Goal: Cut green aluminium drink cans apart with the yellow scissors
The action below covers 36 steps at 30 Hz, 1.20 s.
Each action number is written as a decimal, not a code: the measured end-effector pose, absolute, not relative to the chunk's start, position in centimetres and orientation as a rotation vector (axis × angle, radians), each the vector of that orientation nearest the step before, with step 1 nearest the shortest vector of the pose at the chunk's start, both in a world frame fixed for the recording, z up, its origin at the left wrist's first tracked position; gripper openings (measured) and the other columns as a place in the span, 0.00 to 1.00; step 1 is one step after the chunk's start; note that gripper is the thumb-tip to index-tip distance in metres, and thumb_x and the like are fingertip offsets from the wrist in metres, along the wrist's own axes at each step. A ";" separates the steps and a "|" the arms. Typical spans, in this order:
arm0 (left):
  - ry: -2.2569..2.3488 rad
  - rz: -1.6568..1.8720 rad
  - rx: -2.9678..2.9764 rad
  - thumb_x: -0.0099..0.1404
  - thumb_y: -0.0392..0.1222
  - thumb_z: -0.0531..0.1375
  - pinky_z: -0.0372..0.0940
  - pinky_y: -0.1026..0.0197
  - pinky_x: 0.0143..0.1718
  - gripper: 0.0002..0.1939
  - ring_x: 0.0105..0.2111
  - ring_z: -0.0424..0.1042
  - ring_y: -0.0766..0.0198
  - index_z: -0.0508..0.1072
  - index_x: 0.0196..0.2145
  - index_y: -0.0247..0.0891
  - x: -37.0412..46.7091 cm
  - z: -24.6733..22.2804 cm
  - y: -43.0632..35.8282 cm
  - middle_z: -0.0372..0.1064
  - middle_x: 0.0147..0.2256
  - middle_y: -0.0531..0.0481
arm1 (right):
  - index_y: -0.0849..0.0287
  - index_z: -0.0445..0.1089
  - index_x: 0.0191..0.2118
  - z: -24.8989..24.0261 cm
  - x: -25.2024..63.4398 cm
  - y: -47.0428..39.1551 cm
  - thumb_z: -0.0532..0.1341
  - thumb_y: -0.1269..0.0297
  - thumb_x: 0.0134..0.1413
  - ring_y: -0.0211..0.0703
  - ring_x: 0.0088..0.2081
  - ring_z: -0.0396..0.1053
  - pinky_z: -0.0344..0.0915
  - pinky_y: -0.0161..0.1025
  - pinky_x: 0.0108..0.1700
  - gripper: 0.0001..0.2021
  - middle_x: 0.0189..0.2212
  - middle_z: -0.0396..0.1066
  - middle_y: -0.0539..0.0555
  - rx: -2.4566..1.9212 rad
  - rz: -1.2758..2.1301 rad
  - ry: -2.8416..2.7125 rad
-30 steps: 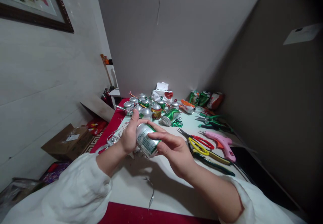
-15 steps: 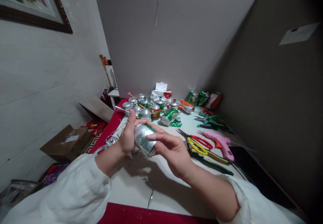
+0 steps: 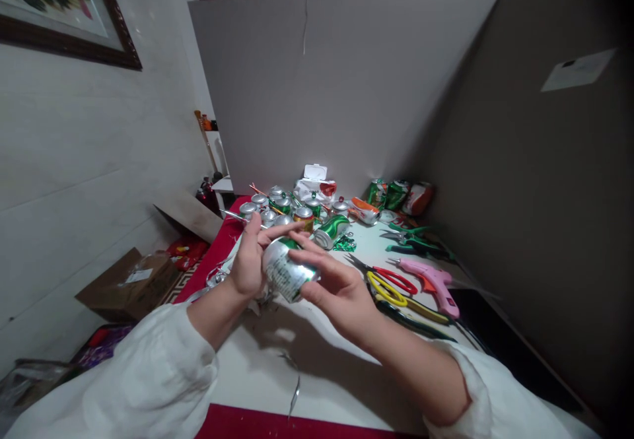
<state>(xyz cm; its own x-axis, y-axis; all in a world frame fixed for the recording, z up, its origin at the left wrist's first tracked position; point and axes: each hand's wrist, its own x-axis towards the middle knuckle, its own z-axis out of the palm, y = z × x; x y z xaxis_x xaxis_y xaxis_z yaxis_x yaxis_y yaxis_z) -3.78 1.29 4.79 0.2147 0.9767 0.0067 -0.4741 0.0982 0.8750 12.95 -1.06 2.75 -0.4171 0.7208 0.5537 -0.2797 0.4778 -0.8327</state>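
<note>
Above the white tabletop, I hold a tilted silver drink can (image 3: 284, 272) with a green band and printed text between my two hands. My left hand (image 3: 247, 261) bears against the can's left end, thumb raised, some fingers stretched behind it; the rest are hidden. My right hand (image 3: 344, 297) grips the other side between thumb and fingers. Beyond lie a green-and-silver can (image 3: 331, 231) on its side and shredded green foil (image 3: 345, 242). A curled metal strip (image 3: 296, 393) is on the tabletop near me.
At right lie scissors with red and yellow handles (image 3: 389, 285), a pink glue gun (image 3: 433, 280) and green-handled cutters (image 3: 403, 234). Several small can pieces (image 3: 303, 218) stand at the back left, before a wipes pack (image 3: 316, 188). Grey panels (image 3: 341, 89) bound the back and right.
The can has turned and tilted slightly in my hands. My left fingers have straightened, and my right fingers have shifted over the can. The view has moved a little.
</note>
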 end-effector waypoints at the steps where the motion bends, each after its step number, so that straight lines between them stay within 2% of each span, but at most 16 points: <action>1: 0.711 1.253 0.903 0.60 0.72 0.51 0.67 0.56 0.38 0.40 0.38 0.76 0.50 0.77 0.47 0.30 -3.7 4.8 1.3 0.79 0.35 0.39 | 0.44 0.69 0.57 2.9 13.2 -0.9 0.66 0.63 0.58 0.53 0.66 0.54 0.67 0.50 0.57 0.22 0.65 0.60 0.52 -0.385 1.036 -1.708; 4: 0.722 1.195 0.959 0.59 0.71 0.54 0.67 0.57 0.36 0.39 0.38 0.77 0.50 0.74 0.53 0.36 -3.4 4.1 1.5 0.79 0.38 0.42 | 0.44 0.53 0.67 3.0 13.8 -0.4 0.66 0.67 0.56 0.54 0.67 0.53 0.65 0.52 0.59 0.36 0.67 0.55 0.56 -0.474 0.650 -1.816; 6: 0.730 1.113 0.995 0.60 0.68 0.57 0.66 0.59 0.33 0.34 0.37 0.77 0.52 0.74 0.52 0.38 -3.2 3.6 1.5 0.79 0.39 0.43 | 0.44 0.46 0.70 2.8 14.0 -0.1 0.66 0.67 0.56 0.55 0.67 0.52 0.63 0.55 0.61 0.40 0.68 0.52 0.57 -0.561 0.486 -1.850; 9: 0.831 1.053 1.023 0.59 0.57 0.64 0.65 0.63 0.30 0.25 0.34 0.75 0.59 0.76 0.48 0.39 -3.1 3.7 1.4 0.78 0.38 0.46 | 0.44 0.41 0.70 2.3 13.9 0.2 0.65 0.66 0.57 0.55 0.68 0.50 0.59 0.57 0.64 0.42 0.69 0.49 0.58 -0.615 0.424 -1.902; 11: 0.900 1.052 1.007 0.56 0.51 0.68 0.65 0.65 0.29 0.20 0.31 0.74 0.62 0.78 0.43 0.38 -3.1 4.2 1.2 0.77 0.34 0.48 | 0.45 0.41 0.70 2.1 13.8 0.3 0.66 0.65 0.57 0.55 0.68 0.49 0.58 0.57 0.65 0.43 0.69 0.47 0.58 -0.625 0.520 -1.892; 14: 0.949 1.055 0.952 0.53 0.47 0.70 0.64 0.65 0.27 0.15 0.27 0.72 0.64 0.79 0.36 0.35 -3.4 5.1 1.0 0.76 0.29 0.48 | 0.47 0.43 0.70 2.3 13.8 0.4 0.67 0.61 0.55 0.55 0.67 0.53 0.61 0.55 0.63 0.43 0.67 0.53 0.60 -0.652 0.800 -1.771; 16: 0.958 1.055 0.929 0.53 0.45 0.70 0.65 0.65 0.27 0.13 0.26 0.72 0.65 0.79 0.33 0.34 -3.6 5.4 1.1 0.76 0.28 0.48 | 0.48 0.49 0.69 2.7 13.9 0.5 0.68 0.59 0.54 0.54 0.64 0.58 0.62 0.54 0.62 0.40 0.64 0.59 0.60 -0.680 0.924 -1.697; 19: 0.930 1.065 0.891 0.55 0.45 0.69 0.68 0.63 0.29 0.13 0.28 0.75 0.62 0.79 0.36 0.35 -3.9 5.6 1.2 0.77 0.30 0.47 | 0.50 0.61 0.62 3.5 14.4 0.8 0.70 0.57 0.51 0.54 0.62 0.62 0.60 0.54 0.62 0.33 0.62 0.64 0.58 -0.674 1.055 -1.632; 22: 0.864 1.044 0.794 0.55 0.48 0.69 0.72 0.55 0.34 0.19 0.33 0.77 0.55 0.77 0.43 0.37 -4.3 5.7 1.4 0.78 0.37 0.44 | 0.50 0.69 0.56 4.2 15.0 1.2 0.67 0.54 0.54 0.51 0.59 0.65 0.62 0.53 0.61 0.23 0.58 0.69 0.56 -0.616 1.235 -1.507; 25: 0.778 0.953 0.729 0.55 0.57 0.68 0.73 0.50 0.35 0.29 0.36 0.79 0.47 0.74 0.48 0.37 -4.5 5.8 1.5 0.78 0.40 0.40 | 0.48 0.71 0.54 4.4 15.6 1.7 0.66 0.53 0.56 0.50 0.56 0.68 0.64 0.53 0.59 0.20 0.54 0.72 0.55 -0.609 1.339 -1.419; 29: 0.674 0.826 0.696 0.50 0.64 0.67 0.72 0.54 0.32 0.37 0.36 0.80 0.43 0.71 0.50 0.35 -4.6 5.7 1.6 0.79 0.37 0.40 | 0.49 0.71 0.54 4.2 15.8 2.0 0.67 0.55 0.54 0.51 0.57 0.66 0.62 0.54 0.59 0.21 0.56 0.70 0.56 -0.601 1.430 -1.400; 33: 0.610 0.739 0.706 0.49 0.66 0.67 0.73 0.55 0.33 0.38 0.36 0.80 0.44 0.72 0.47 0.32 -4.2 5.2 1.5 0.78 0.35 0.38 | 0.50 0.72 0.53 4.3 15.7 1.9 0.68 0.56 0.54 0.51 0.57 0.66 0.60 0.53 0.60 0.21 0.56 0.70 0.57 -0.564 1.457 -1.386; 36: 0.551 0.716 0.751 0.50 0.64 0.68 0.73 0.53 0.33 0.35 0.34 0.80 0.46 0.72 0.47 0.34 -4.0 4.6 1.6 0.79 0.35 0.40 | 0.50 0.74 0.50 4.5 15.9 1.8 0.69 0.57 0.51 0.49 0.53 0.68 0.62 0.51 0.58 0.19 0.51 0.73 0.55 -0.562 1.452 -1.368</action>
